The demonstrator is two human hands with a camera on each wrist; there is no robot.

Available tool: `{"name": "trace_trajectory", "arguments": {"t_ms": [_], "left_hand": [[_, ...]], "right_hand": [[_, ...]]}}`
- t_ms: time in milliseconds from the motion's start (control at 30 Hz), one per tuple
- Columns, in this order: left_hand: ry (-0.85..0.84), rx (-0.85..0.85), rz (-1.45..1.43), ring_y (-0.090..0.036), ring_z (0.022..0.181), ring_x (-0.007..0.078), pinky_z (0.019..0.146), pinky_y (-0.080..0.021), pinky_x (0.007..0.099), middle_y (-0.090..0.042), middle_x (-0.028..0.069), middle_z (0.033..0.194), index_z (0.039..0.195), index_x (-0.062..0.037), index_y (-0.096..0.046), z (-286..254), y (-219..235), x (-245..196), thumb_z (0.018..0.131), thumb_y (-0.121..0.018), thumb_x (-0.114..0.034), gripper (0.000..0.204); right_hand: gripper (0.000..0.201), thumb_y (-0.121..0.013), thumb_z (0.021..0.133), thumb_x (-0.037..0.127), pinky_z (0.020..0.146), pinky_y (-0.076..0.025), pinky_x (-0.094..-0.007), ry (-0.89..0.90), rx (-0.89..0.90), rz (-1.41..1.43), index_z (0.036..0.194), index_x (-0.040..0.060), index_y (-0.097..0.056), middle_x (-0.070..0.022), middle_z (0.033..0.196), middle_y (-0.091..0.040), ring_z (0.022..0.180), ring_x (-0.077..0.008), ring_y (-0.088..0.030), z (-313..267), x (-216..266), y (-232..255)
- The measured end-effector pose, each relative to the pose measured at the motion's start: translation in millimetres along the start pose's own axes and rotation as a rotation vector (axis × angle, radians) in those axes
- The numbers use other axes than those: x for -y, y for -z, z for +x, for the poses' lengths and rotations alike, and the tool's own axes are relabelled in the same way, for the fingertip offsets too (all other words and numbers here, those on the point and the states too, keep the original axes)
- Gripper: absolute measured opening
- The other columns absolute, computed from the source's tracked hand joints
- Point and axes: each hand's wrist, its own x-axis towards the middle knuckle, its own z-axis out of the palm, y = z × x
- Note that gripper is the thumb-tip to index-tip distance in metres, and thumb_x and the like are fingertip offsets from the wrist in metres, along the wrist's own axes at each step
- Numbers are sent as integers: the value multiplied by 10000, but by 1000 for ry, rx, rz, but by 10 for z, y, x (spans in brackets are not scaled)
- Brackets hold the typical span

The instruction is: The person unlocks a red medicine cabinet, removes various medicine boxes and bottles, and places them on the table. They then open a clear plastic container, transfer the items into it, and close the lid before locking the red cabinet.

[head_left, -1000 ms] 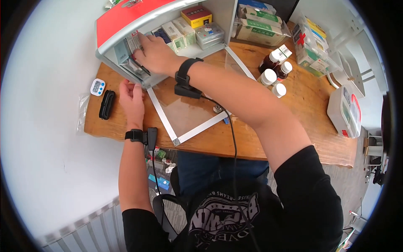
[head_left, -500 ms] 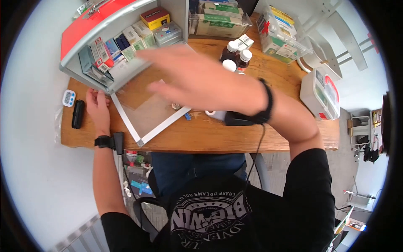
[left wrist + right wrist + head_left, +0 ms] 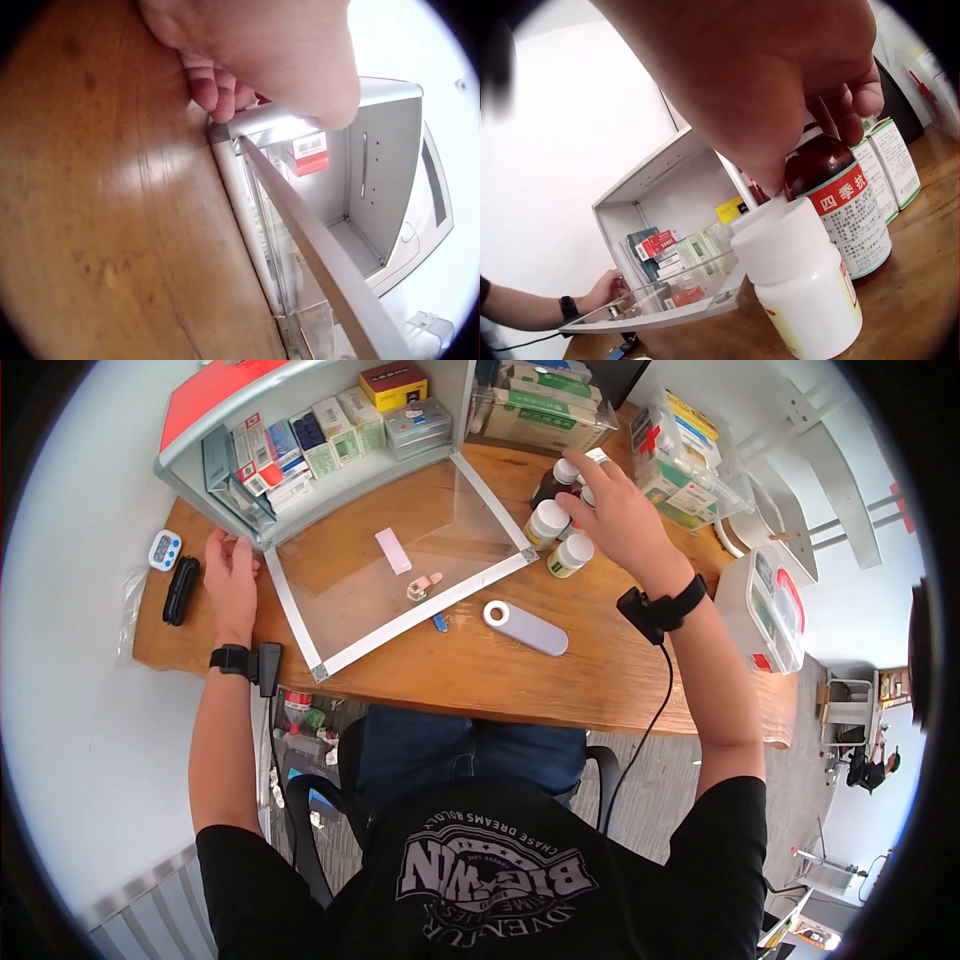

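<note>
My left hand point(image 3: 232, 565) lies beside the near lower corner of the metal cabinet point(image 3: 320, 500), its fingers loosely curled. In the left wrist view its fingertips point(image 3: 223, 97) are right at the cabinet's corner, and the thumb overlaps the metal edge. On the other side, my right hand point(image 3: 625, 520) is over the bottles, thumb and index finger spread apart. Beneath it is a brown medicine bottle point(image 3: 859, 236) with a red and white label; the hand hides its cap. Next to it stands a white pill bottle point(image 3: 802, 277). Two white bottles point(image 3: 570, 555) show in the head view.
The framed glass door point(image 3: 360, 650) lies lowered on the wooden table point(image 3: 640, 685). Medicine boxes point(image 3: 320, 445) line the cabinet. A grey device point(image 3: 530, 630) with a white ring is in front. A timer point(image 3: 165, 550), black case point(image 3: 180, 590) and clear bin point(image 3: 690, 470) stand around.
My right hand has left the boxes inside the cabinet and swung right to the bottles. The left hand stays at the cabinet corner. The head view has shifted.
</note>
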Motion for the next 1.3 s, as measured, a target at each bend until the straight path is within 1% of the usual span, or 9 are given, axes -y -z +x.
{"name": "trace_trajectory", "arguments": {"t_ms": [200, 500, 700, 733, 900, 967, 1033, 1233, 1300], "left_hand": [[26, -9, -26, -599, 768, 105, 697, -508, 267, -652, 37, 921, 1389, 29, -560, -11, -17, -29, 1030, -650, -186, 428], [11, -2, -28, -639, 792, 121, 713, -530, 281, -674, 60, 930, 1400, 44, -557, -17, -23, -42, 1023, -661, -178, 450], [31, -9, -38, -649, 815, 131, 745, -548, 294, -677, 69, 935, 1385, 47, -562, -7, -38, -27, 1015, -676, -173, 445], [16, -3, -53, -650, 820, 133, 748, -550, 297, -678, 70, 934, 1379, 44, -564, -7, -27, -10, 1012, -683, -172, 442], [21, -21, -15, -639, 810, 129, 736, -547, 292, -665, 56, 912, 1348, 31, -587, -10, -34, -31, 995, -700, -169, 421], [9, -8, -38, -633, 794, 118, 725, -538, 281, -656, 44, 891, 1341, 28, -596, -7, -27, -37, 991, -701, -159, 410], [26, -10, -35, -628, 779, 105, 709, -527, 270, -653, 39, 878, 1332, 22, -605, -6, -22, -63, 984, -705, -151, 401], [37, -21, -69, -625, 738, 106, 693, -527, 271, -650, 38, 845, 1309, 19, -624, -20, -34, -124, 963, -720, -147, 396], [28, -32, -62, -625, 738, 107, 693, -528, 274, -648, 36, 841, 1302, 19, -628, -20, -36, -144, 960, -721, -144, 390]], "right_hand": [[389, -776, 934, 180, 887, -571, -434, 30, 8, 190, 1281, 51, -659, -177, 1116, -693, 1000, -362, -705, 151, -151, -51], [372, -816, 894, 146, 843, -555, -397, -21, 64, 155, 1228, 23, -706, -148, 1022, -708, 935, -298, -694, 202, -115, 390], [329, -809, 902, 133, 837, -561, -388, 168, -46, 162, 1201, 37, -709, -128, 1037, -719, 935, -277, -703, 463, 532, 851], [329, -811, 898, 131, 836, -562, -387, 284, -43, 178, 1197, 37, -708, -127, 1042, -719, 932, -289, -701, 557, 694, 832], [338, -781, 922, 174, 849, -586, -420, 791, 30, 196, 1225, 52, -693, -152, 1077, -708, 970, -343, -703, 1286, 1237, 142], [340, -776, 926, 195, 893, -578, -434, 728, 108, 269, 1219, 47, -690, -155, 1108, -702, 1006, -360, -695, 1500, 1485, -145], [338, -759, 937, 197, 950, -562, -443, 921, 112, 186, 1231, 47, -686, -158, 1131, -699, 1047, -384, -684, 1788, 1609, -424], [343, -766, 921, 145, 926, -573, -421, 1076, 75, 29, 1253, 97, -695, -104, 1116, -691, 1078, -324, -672, 2098, 1531, -878], [402, -770, 916, 136, 965, -559, -433, 949, 159, 47, 1307, 113, -680, -100, 1133, -704, 1095, -323, -673, 2137, 1430, -872]]}}
